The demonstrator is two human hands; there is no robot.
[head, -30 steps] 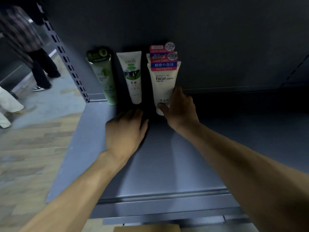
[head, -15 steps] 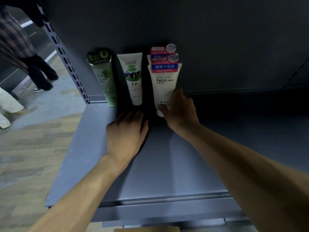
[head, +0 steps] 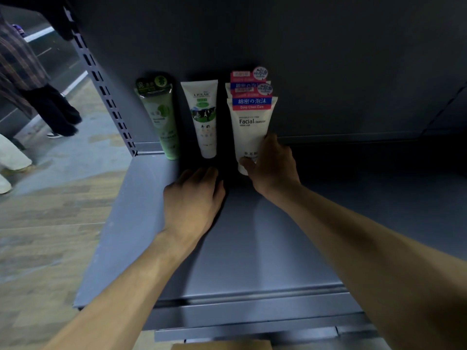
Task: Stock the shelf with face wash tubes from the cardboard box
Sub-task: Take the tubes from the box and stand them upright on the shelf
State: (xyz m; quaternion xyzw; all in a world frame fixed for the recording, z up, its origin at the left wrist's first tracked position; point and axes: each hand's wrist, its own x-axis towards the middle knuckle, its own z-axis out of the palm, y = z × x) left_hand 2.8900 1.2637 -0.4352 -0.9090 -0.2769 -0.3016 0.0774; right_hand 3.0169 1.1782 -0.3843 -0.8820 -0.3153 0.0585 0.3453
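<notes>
A slotted metal upright [head: 106, 97] rose at the left end of the unit and serves as the landmark here. To its right, a dark grey back panel [head: 328, 59] filled the upper area. To the left of the upright, the floor [head: 50, 210] showed wood-look planks in the foreground and a paler grey surface further back. Left of the upright and further back, a person stood in a plaid top [head: 17, 64], dark trousers [head: 53, 109] and dark shoes with white soles [head: 56, 134]. Further left of the upright, at the frame edge, pale trouser legs [head: 12, 155] of another person were partly visible.
</notes>
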